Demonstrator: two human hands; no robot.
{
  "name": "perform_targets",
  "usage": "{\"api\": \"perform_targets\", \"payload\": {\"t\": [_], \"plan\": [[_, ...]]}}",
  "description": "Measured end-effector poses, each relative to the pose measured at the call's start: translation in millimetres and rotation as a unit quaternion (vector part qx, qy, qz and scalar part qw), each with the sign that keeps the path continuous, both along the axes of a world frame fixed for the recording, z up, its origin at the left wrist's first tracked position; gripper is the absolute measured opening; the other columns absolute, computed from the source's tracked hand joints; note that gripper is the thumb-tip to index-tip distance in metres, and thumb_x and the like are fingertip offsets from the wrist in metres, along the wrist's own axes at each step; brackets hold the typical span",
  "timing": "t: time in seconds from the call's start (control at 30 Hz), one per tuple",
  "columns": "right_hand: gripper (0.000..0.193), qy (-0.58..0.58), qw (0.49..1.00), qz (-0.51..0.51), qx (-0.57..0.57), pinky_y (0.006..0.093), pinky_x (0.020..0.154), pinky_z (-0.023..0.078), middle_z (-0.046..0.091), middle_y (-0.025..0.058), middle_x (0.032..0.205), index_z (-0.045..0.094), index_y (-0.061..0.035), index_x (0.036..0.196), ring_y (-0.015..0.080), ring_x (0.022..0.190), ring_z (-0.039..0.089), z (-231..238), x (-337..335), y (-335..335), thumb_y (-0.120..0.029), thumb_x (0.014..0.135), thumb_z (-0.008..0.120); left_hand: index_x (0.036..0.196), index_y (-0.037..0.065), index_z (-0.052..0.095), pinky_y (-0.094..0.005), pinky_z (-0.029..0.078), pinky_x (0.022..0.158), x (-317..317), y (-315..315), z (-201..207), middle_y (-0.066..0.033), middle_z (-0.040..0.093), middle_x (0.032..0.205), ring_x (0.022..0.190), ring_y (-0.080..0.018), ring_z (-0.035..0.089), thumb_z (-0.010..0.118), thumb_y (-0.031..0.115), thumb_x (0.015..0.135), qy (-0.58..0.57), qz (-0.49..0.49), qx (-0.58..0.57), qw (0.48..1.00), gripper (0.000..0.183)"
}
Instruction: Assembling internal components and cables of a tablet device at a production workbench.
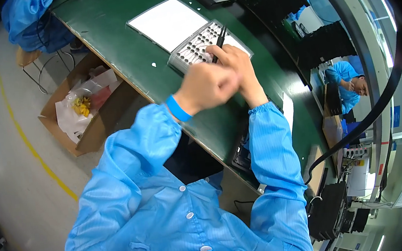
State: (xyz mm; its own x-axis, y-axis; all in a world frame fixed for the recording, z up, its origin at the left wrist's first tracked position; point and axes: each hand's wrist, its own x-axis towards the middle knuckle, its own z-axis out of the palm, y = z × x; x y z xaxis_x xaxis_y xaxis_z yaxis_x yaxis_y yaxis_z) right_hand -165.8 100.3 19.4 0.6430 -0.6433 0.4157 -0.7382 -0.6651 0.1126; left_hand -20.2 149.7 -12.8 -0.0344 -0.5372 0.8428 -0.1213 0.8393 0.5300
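Right hand pinches slim black tweezers over the gridded plastic tray; left hand, fisted, just beside it.

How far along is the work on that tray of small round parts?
Many pockets of the tray already hold small dark round parts. In hand: the right hand holds a thin black tool over the tray's right end, with the left hand closed beside it. How many pockets are left I cannot tell; the hands hide that end. The white sheet lies untouched.
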Motion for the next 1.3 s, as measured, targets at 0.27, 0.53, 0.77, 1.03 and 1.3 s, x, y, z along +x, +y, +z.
{"api": "perform_targets", "payload": {"t": [0.27,0.53,0.77,1.03,1.3], "plan": [[0.038,-0.228,0.967,-0.014,0.109,0.0369,0.075,0.054,0.067,0.0094,0.09,0.059,-0.0076,0.106,0.0306,0.088,0.067,-7,-2,1,0.008,0.073,0.068,0.094,0.012,0.071,-0.0374,0.052,0.071,55,-74,-6,-0.003,0.065,0.086,0.082,-0.0251,0.062,0.067,0.022,0.087,-0.249,0.106,0.021,0.962,0.013],[0.031,-0.434,0.887,-0.036,0.151,0.0289,0.072,0.056,0.07,0.0122,0.096,0.055,-0.0011,0.11,0.0181,0.084,0.069,-21,-9,-1,0.01,0.081,0.056,0.083,0.009,0.07,-0.0405,0.052,0.069,50,-103,18,-0.0055,0.067,0.082,0.082,-0.0276,0.067,0.07,0.016,0.081,-0.389,0.015,0.152,0.909,0.008],[0.029,-0.454,0.876,-0.034,0.162,0.0311,0.075,0.056,0.071,0.0127,0.098,0.058,-0.0021,0.108,0.0225,0.084,0.071,-27,-15,-1,0.007,0.081,0.056,0.094,0.008,0.061,-0.0398,0.05,0.076,56,-106,21,-0.0088,0.061,0.097,0.087,-0.0305,0.063,0.066,0.018,0.088,-0.44,-0.034,0.094,0.892,0.013],[0.026,-0.455,0.874,-0.036,0.169,0.0315,0.069,0.053,0.073,0.0076,0.089,0.06,-0.0067,0.109,0.0227,0.078,0.071,-23,-19,-1,-0.004,0.083,0.06,0.099,0.004,0.057,-0.0432,0.048,0.073,37,-88,31,-0.015,0.066,0.092,0.085,-0.037,0.063,0.061,0.015,0.095,-0.366,-0.035,0.115,0.923,0.013],[0.025,-0.522,0.831,0.013,0.194,0.0215,0.061,0.043,0.065,-0.0012,0.089,0.061,-0.006,0.108,0.0034,0.072,0.054,-30,-22,-5,-0.013,0.088,0.074,0.098,0.001,0.06,-0.0313,0.045,0.058,28,-86,18,-0.0094,0.064,0.077,0.063,-0.0182,0.058,0.066,0.009,0.092,-0.287,-0.096,0.173,0.937,0.011]]}}
